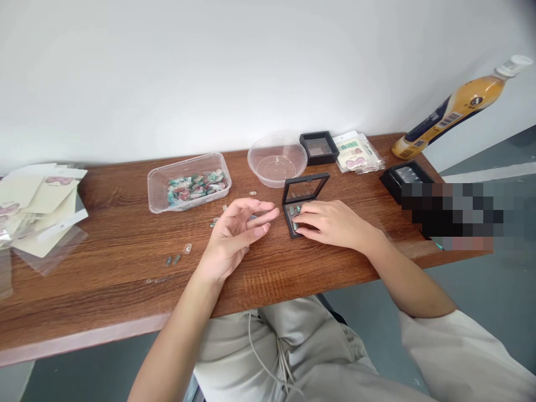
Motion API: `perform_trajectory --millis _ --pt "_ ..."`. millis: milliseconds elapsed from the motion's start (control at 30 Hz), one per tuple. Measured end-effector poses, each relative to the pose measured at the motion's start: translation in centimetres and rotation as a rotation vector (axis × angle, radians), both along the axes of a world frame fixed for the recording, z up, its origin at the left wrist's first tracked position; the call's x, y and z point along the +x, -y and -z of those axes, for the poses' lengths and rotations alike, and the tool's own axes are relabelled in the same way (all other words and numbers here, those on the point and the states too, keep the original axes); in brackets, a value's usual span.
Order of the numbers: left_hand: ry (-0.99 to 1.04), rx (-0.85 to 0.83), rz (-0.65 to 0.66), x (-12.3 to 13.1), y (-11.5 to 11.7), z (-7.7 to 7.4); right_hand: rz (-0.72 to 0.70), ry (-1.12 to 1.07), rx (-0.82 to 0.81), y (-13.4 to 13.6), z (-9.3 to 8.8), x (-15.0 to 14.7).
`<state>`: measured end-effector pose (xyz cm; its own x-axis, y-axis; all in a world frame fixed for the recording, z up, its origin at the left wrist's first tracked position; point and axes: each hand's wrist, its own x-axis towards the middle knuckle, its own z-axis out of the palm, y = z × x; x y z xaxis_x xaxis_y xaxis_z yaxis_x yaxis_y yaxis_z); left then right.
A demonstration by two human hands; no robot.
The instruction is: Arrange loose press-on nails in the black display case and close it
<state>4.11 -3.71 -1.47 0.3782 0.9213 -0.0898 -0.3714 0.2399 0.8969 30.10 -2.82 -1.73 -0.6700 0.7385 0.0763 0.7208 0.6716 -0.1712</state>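
Wood-grain desk | white wall | grey floor | open black case

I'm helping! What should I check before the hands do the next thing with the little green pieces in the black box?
1. Lid out of the way: ok. The clear lid of the black box stands open.
2. Right hand at the box: ok. Its fingers are resting on the pieces inside.
3. Left hand free: ok. Nothing shows in its curled fingers.
4. All pieces gathered: not ok. Loose green pieces lie on the wooden table.
5. Pieces in the box lined up: cannot tell. The right hand hides some of them.
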Motion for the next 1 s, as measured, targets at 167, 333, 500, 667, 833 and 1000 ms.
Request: perform_trajectory --millis 167,333,500,667,833,1000 --pt "-0.017 0.029 -0.047 0.3 0.0 -0.2 0.005 0.002 -0.002 0.0 0.0 0.0" --pt "-0.062 0.136 -0.156 0.6 0.0 -0.1 0.008 0.006 -0.005 0.0 0.0 0.0" --pt "-0.377 0.277 -0.23 -0.3 -0.2 0.1 0.009 -0.001 0.007 0.0 0.1 0.1" --pt "-1.137 0.812 -0.29 -2.4 -0.5 -0.6 0.016 0.001 0.001 0.1 0.2 0.2" --pt "-1.402 0.972 -0.008 -3.1 -0.7 -0.5 0.03 -0.04 0.013 0.3 -0.2 0.2" --pt "-1.479 0.987 0.181 -2.7 -0.6 0.2 0.02 -0.099 0.072 0.5 -0.3 0.3"
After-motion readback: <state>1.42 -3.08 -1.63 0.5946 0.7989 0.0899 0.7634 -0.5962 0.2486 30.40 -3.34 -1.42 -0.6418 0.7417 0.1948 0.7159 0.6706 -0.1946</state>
